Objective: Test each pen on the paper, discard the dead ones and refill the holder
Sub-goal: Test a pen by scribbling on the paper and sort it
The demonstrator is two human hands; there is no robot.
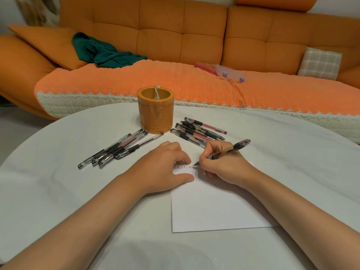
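- A left pile (115, 151) of pens lies on the counter (58, 191), just left of the holder (155, 112).
- The holder looks empty, so the refill is not yet done.
- My left hand (165, 168) rests on the paper (214, 207), its fingers loosely bent and pressing the top corner flat.
- A short row of test marks (184, 167) sits between my hands.
- A right pile (196, 131) lies beyond; I cannot tell which pile is tested.
- My right hand (224, 166) fingers pinch a pen (229, 149), its tip touching the paper.

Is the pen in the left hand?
No, the right hand grips the pen with its tip on the paper, while the left hand rests on the paper.
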